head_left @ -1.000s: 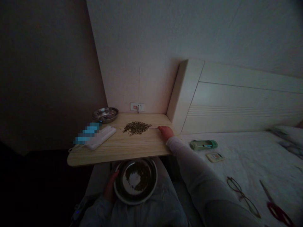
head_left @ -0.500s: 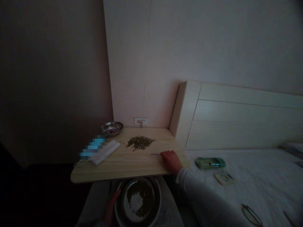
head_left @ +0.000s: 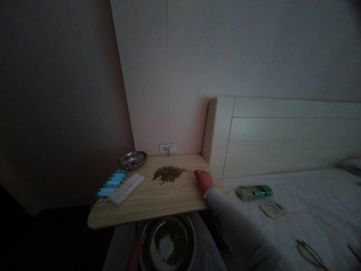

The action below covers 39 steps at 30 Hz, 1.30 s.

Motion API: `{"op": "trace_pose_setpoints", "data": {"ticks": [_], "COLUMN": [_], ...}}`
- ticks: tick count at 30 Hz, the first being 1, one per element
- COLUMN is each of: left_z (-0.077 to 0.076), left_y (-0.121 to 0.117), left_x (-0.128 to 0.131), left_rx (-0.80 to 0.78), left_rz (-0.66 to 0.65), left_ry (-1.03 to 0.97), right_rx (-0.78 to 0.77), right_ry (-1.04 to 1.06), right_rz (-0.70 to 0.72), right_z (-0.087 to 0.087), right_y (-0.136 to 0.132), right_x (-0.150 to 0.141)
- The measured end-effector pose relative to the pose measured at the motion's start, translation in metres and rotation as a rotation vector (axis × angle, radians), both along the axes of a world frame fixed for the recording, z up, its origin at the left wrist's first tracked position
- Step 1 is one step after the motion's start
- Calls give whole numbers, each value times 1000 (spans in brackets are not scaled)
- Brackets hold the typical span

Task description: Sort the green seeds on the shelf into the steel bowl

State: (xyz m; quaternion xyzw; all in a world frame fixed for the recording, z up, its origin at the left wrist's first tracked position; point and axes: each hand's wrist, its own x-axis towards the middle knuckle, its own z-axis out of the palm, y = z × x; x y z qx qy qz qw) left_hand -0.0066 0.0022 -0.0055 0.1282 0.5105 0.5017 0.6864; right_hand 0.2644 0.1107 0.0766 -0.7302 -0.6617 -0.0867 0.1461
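A heap of small dark green grains [head_left: 168, 174] lies on a light wooden bedside table [head_left: 158, 203]. My right hand [head_left: 204, 180] rests on the table just right of the heap, fingers closed on a thin metal tool [head_left: 189, 171] whose tip points at the grains. My left hand [head_left: 136, 254] grips the left rim of a steel bowl [head_left: 168, 244] on my lap below the table's front edge; the bowl holds more grains.
A small steel dish [head_left: 132, 160] sits at the table's back left, a white power bank [head_left: 126, 186] beside it. A wall socket [head_left: 167, 148] is behind. On the bed lie a green case [head_left: 254, 192], a small card [head_left: 273, 209] and glasses [head_left: 310, 254].
My right hand first drew back toward the table's front edge, then moved up again to the right side of the heap. The camera tilted up; the lap bowl sits lower in view.
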Motion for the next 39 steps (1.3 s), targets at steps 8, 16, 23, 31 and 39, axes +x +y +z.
{"op": "trace_pose_setpoints", "data": {"ticks": [8, 16, 23, 31, 39], "left_z": [13, 14, 11, 12, 25], "left_y": [-5, -7, -6, -7, -11], "left_x": [8, 5, 6, 3, 3], "left_rx": [-5, -45, -70, -32, -81], "left_rz": [-2, 19, -33, 16, 46], "left_ry": [-123, -88, -217, -193, -233], "right_rx": [93, 75, 88, 69, 94], "right_ry": [767, 850, 842, 856, 878], "right_rz": [146, 132, 145, 162, 238], "right_z": [-34, -35, -38, -40, -35], "right_y": [-13, -12, -14, -13, 4], "right_x": [-20, -22, -24, -22, -55]}}
